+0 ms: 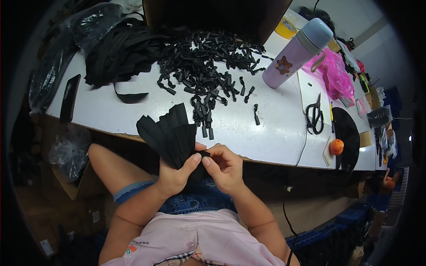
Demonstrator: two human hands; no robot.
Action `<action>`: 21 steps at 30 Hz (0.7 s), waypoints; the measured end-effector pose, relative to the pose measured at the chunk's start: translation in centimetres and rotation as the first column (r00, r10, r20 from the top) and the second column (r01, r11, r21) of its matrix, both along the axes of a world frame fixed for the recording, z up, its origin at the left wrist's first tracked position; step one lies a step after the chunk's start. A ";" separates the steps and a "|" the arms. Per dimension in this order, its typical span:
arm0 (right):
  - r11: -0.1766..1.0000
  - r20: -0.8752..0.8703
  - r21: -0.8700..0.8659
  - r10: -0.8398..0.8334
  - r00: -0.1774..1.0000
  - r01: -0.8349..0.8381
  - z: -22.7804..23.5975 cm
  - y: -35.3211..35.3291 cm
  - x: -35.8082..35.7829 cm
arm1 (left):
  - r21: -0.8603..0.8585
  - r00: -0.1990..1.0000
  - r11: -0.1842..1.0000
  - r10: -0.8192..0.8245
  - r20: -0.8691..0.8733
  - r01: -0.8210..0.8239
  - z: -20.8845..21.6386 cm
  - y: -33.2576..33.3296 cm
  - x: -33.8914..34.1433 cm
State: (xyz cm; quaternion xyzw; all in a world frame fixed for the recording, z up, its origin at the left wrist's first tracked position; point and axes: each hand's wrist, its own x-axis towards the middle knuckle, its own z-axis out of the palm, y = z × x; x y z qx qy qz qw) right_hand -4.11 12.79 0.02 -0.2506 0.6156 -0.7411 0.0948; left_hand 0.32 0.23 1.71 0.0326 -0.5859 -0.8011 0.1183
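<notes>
While the left hand (175,176) has its grip closed on fanned black strips (167,135), the right hand (227,170) pinches a small black piece (204,154) near the worktop (279,137)

Both hands (175,176) (228,172) close together, thumb tips (206,162) near each other

Head view: left fisheye, worn on head, pitched steeply down and forward. Shirt (213,232) close below, lower centre; left hand (175,177) and right hand (226,170) near, mid-frame; table (275,137) beyond, upper half, edges bowed.
</notes>
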 end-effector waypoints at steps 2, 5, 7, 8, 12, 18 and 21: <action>0.999 0.056 0.005 0.041 0.998 -0.042 0.3 0.2 0.0 | -0.083 0.999 0.996 0.009 -0.053 -0.014 0.1 0.0 0.0; 0.990 0.259 -0.054 0.138 0.956 -0.128 1.0 0.6 0.0 | -0.147 1.000 0.989 -0.022 -0.007 0.021 0.2 -0.4 0.3; 0.980 0.394 -0.118 0.193 0.899 -0.159 1.0 0.7 0.1 | -0.148 0.999 0.988 -0.048 0.020 0.051 0.4 -0.5 0.3; 0.983 0.386 -0.131 0.172 0.906 -0.131 0.9 0.6 0.3 | -0.149 0.996 0.985 -0.076 0.046 0.083 0.6 -0.6 0.3; 0.994 -0.296 0.098 -0.025 0.955 0.057 0.1 0.5 -0.2 | 0.053 0.979 0.987 -0.160 0.126 0.154 0.7 -1.2 0.1; 0.971 0.175 0.132 0.177 0.969 -0.201 1.6 1.2 -1.3 | -0.087 0.999 0.996 -0.031 0.026 0.033 -0.8 -0.5 0.3; 0.851 -0.025 0.423 0.355 0.935 -0.312 1.8 1.5 -1.4 | -0.092 1.000 0.995 0.026 0.002 -0.025 -0.5 -0.6 0.1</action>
